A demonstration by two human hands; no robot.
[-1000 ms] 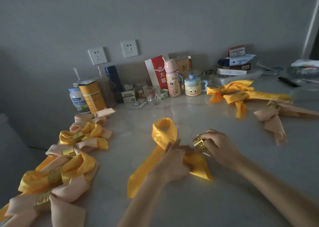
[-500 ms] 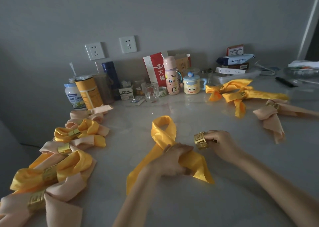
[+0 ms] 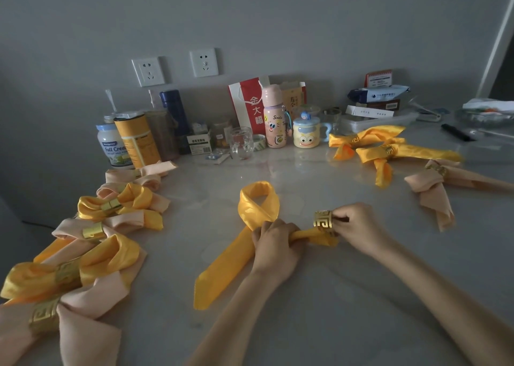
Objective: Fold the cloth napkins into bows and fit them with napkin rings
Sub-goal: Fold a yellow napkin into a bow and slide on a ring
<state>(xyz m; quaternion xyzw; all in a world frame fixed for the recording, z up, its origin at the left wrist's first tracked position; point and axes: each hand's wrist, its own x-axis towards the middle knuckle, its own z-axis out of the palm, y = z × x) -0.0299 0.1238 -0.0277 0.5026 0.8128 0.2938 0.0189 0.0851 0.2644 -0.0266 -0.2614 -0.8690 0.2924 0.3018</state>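
Right hand (image 3: 358, 226) holds gold ring (image 3: 322, 222), perhaps threaded onto yellow napkin (image 3: 222, 271).

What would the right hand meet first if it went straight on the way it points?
Probably the bunched tail of the yellow napkin, gripped by the left hand; the right hand points its gold napkin ring leftward at that tail. Depth is unclear.

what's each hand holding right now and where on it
The left hand grips the yellow napkin at its gathered crossing, below the loop. The right hand pinches the gold napkin ring by its right side, at the napkin's bunched end.
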